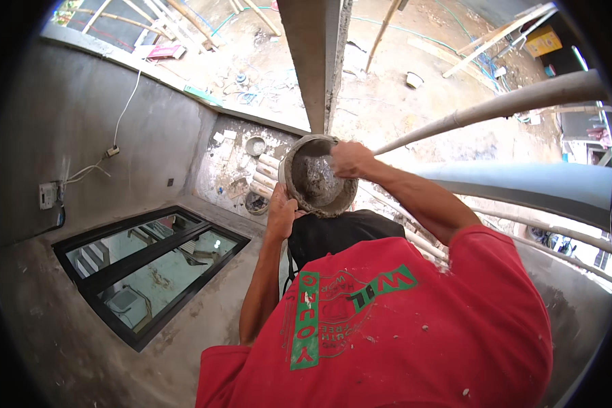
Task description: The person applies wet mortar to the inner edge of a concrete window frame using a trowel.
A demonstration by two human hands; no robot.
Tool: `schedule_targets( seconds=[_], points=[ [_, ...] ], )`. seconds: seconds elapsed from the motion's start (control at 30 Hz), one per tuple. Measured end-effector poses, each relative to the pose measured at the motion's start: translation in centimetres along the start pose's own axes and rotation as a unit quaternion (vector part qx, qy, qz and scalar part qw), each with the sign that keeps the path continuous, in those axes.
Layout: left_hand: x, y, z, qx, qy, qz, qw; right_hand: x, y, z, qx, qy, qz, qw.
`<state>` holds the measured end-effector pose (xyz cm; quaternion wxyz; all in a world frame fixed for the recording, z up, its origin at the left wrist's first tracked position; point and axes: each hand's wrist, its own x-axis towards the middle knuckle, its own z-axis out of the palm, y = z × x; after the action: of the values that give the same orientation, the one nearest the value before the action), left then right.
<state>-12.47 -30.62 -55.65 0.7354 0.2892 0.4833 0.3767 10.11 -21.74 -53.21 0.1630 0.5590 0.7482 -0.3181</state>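
Observation:
A round, cement-caked bucket (289, 182) is held in front of my body, with wet grey mortar (317, 182) inside. My left hand (279, 213) is closed on its near left side. Over the bucket's right rim, my right hand (351, 160) is closed in a fist, slightly blurred; what it grips, if anything, is hidden. Black fabric (343, 232) lies between the bucket and my red shirt (421, 326).
A black-framed window (163, 262) is set in the grey wall on the left, below a cable and socket box (47, 196). A concrete column (314, 68) rises ahead. Thick bamboo (503, 105) and a pale blue pipe (523, 185) cross the right. Pails (256, 146) stand far below.

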Motion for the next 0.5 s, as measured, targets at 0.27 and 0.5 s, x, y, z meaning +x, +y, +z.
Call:
schedule_targets(
  seconds=[0.27,0.5],
  points=[
    [-0.8,-1.6,-2.2,0.033,0.005,-0.02,0.999,-3.3,-1.5,-1.9,-0.053,-0.038,-0.03,0.997],
    [-0.8,-0.8,-1.4,0.002,0.014,-0.015,1.0,-4.7,-4.8,1.9,-0.055,-0.038,-0.082,0.994]
  ],
)
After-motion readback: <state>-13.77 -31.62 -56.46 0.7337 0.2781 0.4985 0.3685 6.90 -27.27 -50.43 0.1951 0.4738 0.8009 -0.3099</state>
